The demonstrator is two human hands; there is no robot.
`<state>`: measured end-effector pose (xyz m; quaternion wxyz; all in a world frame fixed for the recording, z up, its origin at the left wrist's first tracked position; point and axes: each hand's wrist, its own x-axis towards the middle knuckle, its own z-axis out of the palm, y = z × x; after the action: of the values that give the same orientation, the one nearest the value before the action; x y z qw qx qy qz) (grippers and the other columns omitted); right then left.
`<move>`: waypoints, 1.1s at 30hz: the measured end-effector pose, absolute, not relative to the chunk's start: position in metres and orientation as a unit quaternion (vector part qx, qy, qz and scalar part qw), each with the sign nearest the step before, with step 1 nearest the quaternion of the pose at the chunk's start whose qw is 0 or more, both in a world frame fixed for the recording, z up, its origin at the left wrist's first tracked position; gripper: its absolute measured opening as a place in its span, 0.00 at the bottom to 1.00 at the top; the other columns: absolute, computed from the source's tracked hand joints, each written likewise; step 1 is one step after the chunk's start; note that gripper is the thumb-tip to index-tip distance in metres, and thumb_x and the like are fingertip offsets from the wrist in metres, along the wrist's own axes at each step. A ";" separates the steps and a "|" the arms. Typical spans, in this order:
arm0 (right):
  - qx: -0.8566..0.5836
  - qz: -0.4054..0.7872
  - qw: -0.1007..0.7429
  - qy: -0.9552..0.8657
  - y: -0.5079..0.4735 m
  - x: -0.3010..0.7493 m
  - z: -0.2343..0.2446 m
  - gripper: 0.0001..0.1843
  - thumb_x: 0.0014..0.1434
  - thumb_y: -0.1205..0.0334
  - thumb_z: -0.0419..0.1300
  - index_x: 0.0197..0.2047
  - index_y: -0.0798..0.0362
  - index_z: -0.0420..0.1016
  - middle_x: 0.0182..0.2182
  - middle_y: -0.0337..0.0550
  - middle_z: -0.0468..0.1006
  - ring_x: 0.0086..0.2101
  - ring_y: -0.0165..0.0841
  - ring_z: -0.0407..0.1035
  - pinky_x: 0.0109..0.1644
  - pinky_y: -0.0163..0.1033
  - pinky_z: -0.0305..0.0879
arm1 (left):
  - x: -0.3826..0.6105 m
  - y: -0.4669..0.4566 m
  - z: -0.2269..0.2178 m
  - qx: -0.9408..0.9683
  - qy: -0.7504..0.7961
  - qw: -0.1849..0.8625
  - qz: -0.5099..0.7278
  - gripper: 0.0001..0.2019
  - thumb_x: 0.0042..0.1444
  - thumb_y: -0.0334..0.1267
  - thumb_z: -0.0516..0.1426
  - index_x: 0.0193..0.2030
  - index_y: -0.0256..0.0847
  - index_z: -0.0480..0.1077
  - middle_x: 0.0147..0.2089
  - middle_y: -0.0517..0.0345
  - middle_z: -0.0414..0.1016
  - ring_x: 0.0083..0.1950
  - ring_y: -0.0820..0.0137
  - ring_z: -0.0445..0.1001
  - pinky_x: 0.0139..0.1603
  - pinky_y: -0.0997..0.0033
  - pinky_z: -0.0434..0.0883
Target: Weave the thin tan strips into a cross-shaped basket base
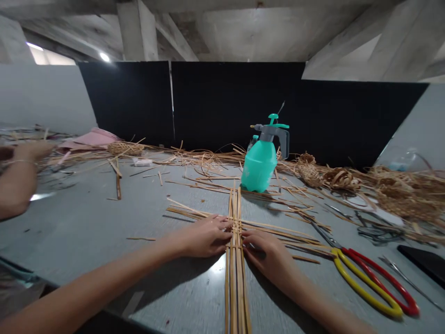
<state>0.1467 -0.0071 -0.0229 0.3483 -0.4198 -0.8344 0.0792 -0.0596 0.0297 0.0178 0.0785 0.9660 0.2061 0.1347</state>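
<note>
Lengthwise bamboo strips run from the table's front edge toward the spray bottle, crossed by a few sideways bamboo strips in a small woven patch. At the left side of that patch, my left hand has its fingertips and thumb closed on the strips. My right hand pinches the right edge of the weave with curled fingers. The two hands are apart, with the lengthwise strips between them. What lies under the fingertips is partly hidden.
A teal spray bottle stands beyond the weave. Red-and-yellow-handled scissors, tweezers and a black phone lie at right. Loose strips and woven pieces line the back. Another person's arm is at far left.
</note>
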 end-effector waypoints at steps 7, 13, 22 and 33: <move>-0.414 0.101 0.319 -0.847 -0.003 0.148 -0.020 0.09 0.55 0.69 0.54 0.34 0.51 0.76 0.38 0.45 0.79 0.39 0.36 0.72 0.44 0.41 0.67 | -0.066 0.037 0.013 0.958 0.193 0.133 0.167 0.13 0.57 0.29 0.52 0.47 0.42 0.71 0.52 0.51 0.71 0.56 0.64 0.67 0.59 0.63 0.59; -0.434 0.107 0.320 -0.835 -0.005 0.147 -0.020 0.09 0.54 0.70 0.54 0.33 0.51 0.74 0.39 0.45 0.78 0.38 0.36 0.71 0.42 0.41 0.67 | -0.063 0.036 0.002 0.937 0.249 0.160 0.187 0.15 0.58 0.32 0.52 0.52 0.39 0.70 0.57 0.48 0.67 0.60 0.64 0.63 0.60 0.62 0.59; -0.429 0.106 0.337 -0.831 -0.002 0.145 -0.022 0.10 0.53 0.73 0.54 0.30 0.52 0.74 0.39 0.45 0.78 0.40 0.35 0.71 0.44 0.40 0.66 | -0.058 0.036 0.000 0.941 0.243 0.123 0.199 0.13 0.61 0.34 0.49 0.45 0.38 0.74 0.53 0.48 0.71 0.56 0.65 0.68 0.60 0.64 0.60; -0.434 0.071 0.353 -0.826 0.007 0.144 -0.025 0.09 0.53 0.72 0.56 0.27 0.55 0.77 0.33 0.45 0.79 0.35 0.36 0.72 0.41 0.40 0.66 | -0.056 0.045 -0.014 0.931 0.244 0.108 0.250 0.11 0.59 0.30 0.50 0.41 0.40 0.74 0.45 0.55 0.77 0.48 0.68 0.74 0.54 0.68 0.66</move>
<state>0.1441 0.0066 -0.0251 0.3533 -0.4336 -0.8259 0.0708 -0.0557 0.0445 -0.0139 0.1079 0.9308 0.2436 0.2502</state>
